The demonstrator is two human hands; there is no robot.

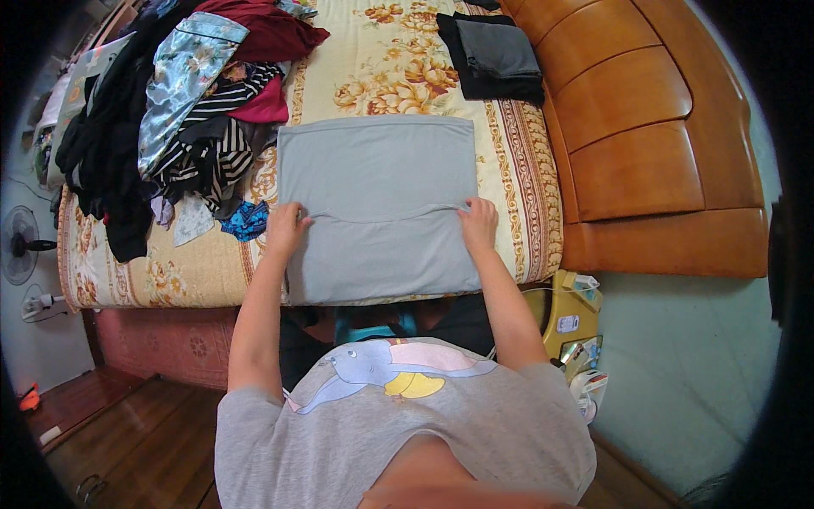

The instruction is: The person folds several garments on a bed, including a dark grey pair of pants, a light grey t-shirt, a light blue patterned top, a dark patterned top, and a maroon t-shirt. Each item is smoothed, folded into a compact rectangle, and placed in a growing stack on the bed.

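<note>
A light grey cloth garment (381, 172) lies spread flat in a near-rectangle on the flowered bed cover (356, 57), its lower edge at the bed's near edge. A curved ridge or edge of fabric runs across its middle. At the left end of that ridge, my left hand (288, 228) pinches the cloth between thumb and fingers. My right hand (478, 223) grips the ridge's right end in the same way. Both forearms reach over the near edge of the bed. Which part of the garment the ridge is cannot be told.
A heap of mixed clothes (191, 108) covers the bed's left side, with a blue patterned cloth (245, 220) nearest my left hand. Folded dark trousers (496, 54) lie at the back right, beside the brown leather headboard (629, 114). A yellow stand (566, 318) holds small items.
</note>
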